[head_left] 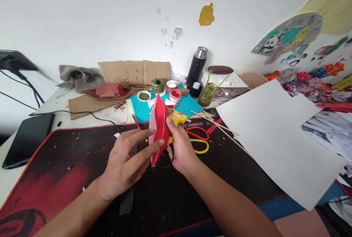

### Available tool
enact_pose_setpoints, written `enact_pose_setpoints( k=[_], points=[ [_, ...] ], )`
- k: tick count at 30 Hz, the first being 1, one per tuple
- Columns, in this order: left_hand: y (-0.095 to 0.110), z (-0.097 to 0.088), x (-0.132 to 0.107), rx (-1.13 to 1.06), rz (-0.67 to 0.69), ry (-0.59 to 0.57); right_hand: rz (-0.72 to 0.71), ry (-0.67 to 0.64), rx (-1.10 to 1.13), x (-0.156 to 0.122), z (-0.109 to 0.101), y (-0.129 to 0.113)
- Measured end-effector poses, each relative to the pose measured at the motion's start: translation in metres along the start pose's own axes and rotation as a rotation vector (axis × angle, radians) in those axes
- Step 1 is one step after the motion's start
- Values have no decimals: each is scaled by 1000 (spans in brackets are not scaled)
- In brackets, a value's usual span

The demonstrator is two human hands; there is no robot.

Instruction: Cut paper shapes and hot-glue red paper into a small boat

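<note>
A folded red paper piece [159,127] with a pale pink underside stands upright between my hands over the black desk mat [68,163]. My left hand [126,163] pinches its lower edge with thumb and fingers. My right hand [178,149] is wrapped round a yellow glue gun [178,119], whose tip rests against the paper's right side. A black cord loops down from the gun beneath my right hand.
Red and yellow scissors [199,139] lie just right of my hands. Thin wooden sticks [217,123] and large white paper sheets [275,134] lie to the right. Paint jars [158,86], a black flask [196,66], cardboard and a teal sheet stand behind. A black tablet [26,138] lies left.
</note>
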State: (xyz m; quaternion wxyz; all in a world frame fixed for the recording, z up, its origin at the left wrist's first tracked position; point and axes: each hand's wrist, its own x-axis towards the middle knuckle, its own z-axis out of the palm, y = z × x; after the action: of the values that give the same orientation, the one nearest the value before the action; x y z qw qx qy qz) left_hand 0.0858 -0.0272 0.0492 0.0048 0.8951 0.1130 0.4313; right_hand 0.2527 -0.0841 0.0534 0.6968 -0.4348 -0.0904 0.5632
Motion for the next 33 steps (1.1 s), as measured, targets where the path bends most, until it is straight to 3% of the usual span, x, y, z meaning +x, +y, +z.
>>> enact_pose_setpoints(
  k=[8, 13, 21, 25, 30, 33],
  points=[
    [-2, -1, -2, 7, 58, -18, 1, -4, -23, -1, 0, 2],
    [-7, -10, 1, 1, 47, 53, 17, -13, -82, 4, -6, 2],
    [-47, -29, 2, 82, -236, 301, -224, -25, -175, 2, -9, -11],
    [-59, -28, 1, 150, -297, 274, -273, -167, -232, -7, -9, -13],
    [-60, -25, 2, 206, -254, 239, -226, -395, -380, -17, -11, -8],
    [-61, -24, 1, 251, -240, 237, -233, -447, -482, -22, -12, -8]
  ],
)
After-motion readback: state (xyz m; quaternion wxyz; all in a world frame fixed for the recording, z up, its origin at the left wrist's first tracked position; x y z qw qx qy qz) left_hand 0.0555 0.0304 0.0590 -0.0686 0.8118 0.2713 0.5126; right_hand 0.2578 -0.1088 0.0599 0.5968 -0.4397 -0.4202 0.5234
